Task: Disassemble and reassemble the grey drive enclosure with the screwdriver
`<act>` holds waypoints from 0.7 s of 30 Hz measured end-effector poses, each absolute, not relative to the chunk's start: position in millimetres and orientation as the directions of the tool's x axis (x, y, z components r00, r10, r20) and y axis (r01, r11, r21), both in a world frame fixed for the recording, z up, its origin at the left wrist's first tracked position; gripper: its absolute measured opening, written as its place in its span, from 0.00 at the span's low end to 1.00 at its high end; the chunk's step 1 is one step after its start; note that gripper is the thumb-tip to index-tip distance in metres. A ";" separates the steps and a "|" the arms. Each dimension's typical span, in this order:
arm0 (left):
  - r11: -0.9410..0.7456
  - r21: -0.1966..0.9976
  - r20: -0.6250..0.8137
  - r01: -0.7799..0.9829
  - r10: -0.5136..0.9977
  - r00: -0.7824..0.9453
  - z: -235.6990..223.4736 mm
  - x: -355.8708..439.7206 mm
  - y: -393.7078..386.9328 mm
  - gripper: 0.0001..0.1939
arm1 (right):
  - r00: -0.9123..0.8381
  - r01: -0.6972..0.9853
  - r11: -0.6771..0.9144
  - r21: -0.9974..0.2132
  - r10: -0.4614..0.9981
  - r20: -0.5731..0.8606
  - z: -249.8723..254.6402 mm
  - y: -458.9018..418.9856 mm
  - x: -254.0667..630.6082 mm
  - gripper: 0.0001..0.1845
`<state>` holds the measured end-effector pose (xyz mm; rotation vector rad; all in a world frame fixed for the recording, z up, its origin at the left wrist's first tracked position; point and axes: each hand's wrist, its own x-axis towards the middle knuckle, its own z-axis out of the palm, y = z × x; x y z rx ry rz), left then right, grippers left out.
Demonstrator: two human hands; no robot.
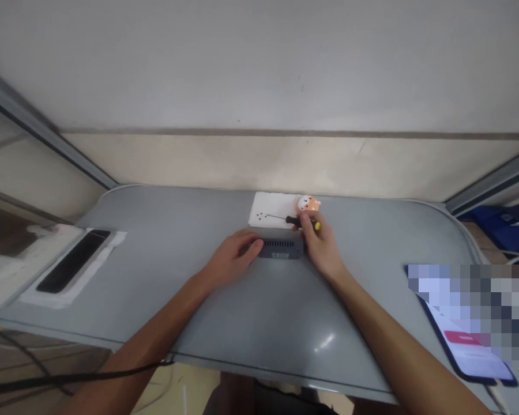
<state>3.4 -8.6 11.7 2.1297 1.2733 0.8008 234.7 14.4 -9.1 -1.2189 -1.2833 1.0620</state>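
Observation:
A small dark box with a row of vent slots (281, 248) lies flat in the middle of the grey table (259, 311). My left hand (231, 256) rests on the box's left end, fingers curled against it. My right hand (319, 242) is at the box's right end and holds a thin screwdriver (292, 219) with a black and yellow handle. The screwdriver's shaft points left over a white sheet (273, 207) that carries a few tiny dark screws (260, 217).
A small orange and white figure (308, 203) stands at the sheet's right corner. A black flat device (72, 260) lies on white paper at the left. A phone with a lit screen (467, 340) sits at the right front edge. A wall rises just behind the table.

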 end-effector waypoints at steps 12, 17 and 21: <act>-0.482 0.710 0.345 0.514 0.874 0.344 10.3 1.9 -12.6 0.19 | 0.054 0.070 0.010 -0.997 0.998 0.013 -1.9 14.8 236.3 0.28; -0.492 0.665 0.355 0.561 0.870 0.342 6.3 2.1 -11.3 0.14 | 0.097 -0.019 -0.005 -1.000 0.995 -0.007 -0.1 15.6 239.9 0.27; -0.506 0.653 0.395 0.563 0.863 0.316 3.8 1.4 -6.4 0.13 | 0.171 -0.217 -0.050 -0.975 0.981 -0.088 1.3 21.1 248.6 0.22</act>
